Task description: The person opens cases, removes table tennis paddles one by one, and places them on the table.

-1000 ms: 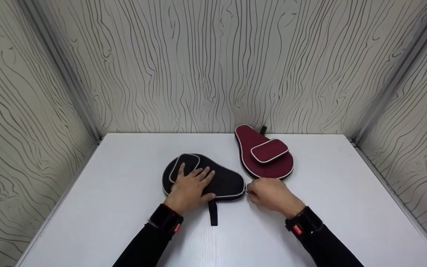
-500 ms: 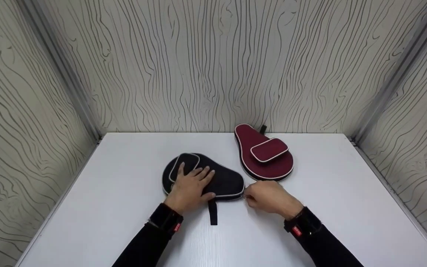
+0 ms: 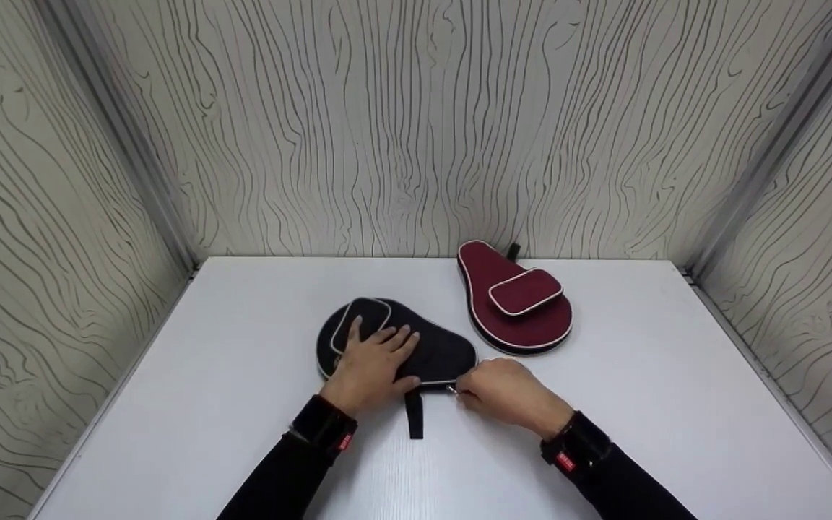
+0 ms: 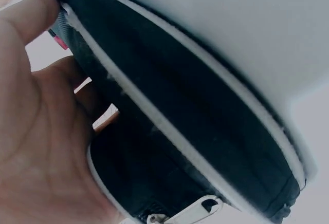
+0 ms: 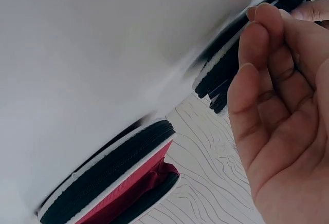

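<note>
A black table tennis bat case (image 3: pixel 441 354) with white piping lies flat on the white table, its narrow end to the right. My left hand (image 3: pixel 369 368) rests on it with spread fingers, partly over its small pocket (image 3: pixel 362 318). At the near edge by the narrow end, my right hand (image 3: pixel 510 390) pinches a small metal zipper pull (image 3: pixel 452 390) with curled fingers. The right wrist view shows those fingertips together, but hides the pull. In the left wrist view, another zipper pull (image 4: pixel 193 211) hangs at the pocket.
A dark red bat case (image 3: pixel 481 318) with its own pocket (image 3: pixel 526 292) lies behind my right hand. A black strap (image 3: pixel 414 415) sticks out from the black case towards me. Wood-patterned walls (image 3: pixel 416 130) enclose the table (image 3: pixel 243 325) at the back and sides.
My right hand has moved left and slightly nearer, from the narrow tip of the black case along its near edge, taking the zipper pull with it. My left hand stays put.
</note>
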{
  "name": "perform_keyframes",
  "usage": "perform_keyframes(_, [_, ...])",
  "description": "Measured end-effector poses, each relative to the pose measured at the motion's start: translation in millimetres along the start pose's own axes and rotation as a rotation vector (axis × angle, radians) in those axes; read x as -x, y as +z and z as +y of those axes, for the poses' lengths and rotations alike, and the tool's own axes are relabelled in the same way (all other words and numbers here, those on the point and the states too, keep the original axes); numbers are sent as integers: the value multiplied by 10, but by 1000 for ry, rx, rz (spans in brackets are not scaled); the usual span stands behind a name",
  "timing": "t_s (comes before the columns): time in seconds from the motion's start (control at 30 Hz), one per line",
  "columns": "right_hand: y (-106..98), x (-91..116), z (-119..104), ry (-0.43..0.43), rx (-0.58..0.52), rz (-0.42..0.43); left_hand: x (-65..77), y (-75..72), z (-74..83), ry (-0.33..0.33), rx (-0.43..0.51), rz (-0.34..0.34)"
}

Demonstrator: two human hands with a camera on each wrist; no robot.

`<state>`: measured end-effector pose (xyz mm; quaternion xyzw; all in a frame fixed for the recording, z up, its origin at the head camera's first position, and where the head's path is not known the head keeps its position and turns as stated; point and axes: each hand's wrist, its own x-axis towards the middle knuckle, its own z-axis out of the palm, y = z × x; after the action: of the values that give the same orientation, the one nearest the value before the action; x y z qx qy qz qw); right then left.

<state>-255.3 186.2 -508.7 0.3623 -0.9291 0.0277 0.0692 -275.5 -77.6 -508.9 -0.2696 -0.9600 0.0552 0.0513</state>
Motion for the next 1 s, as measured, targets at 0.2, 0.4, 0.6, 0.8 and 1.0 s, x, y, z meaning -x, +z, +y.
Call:
perform_keyframes(0.2, [-101,24,91,-14,-101,-32,15,-37,-2,37,8,11])
perform_keyframes(0.4, [-270,82,300,4,-136,-17,11,-75,1,113,20,32])
perform_keyframes(0.6, [-295,137,421,29,-122,18,-12,-72,-15,229,37,19])
perform_keyframes(0.8, [-260,147,482,57,-128,12,-15,-104,-21,359,72,11])
perform_keyframes(1.0, [-227,144,546,73,-156,6,-1,-175,-54,460,155,-64])
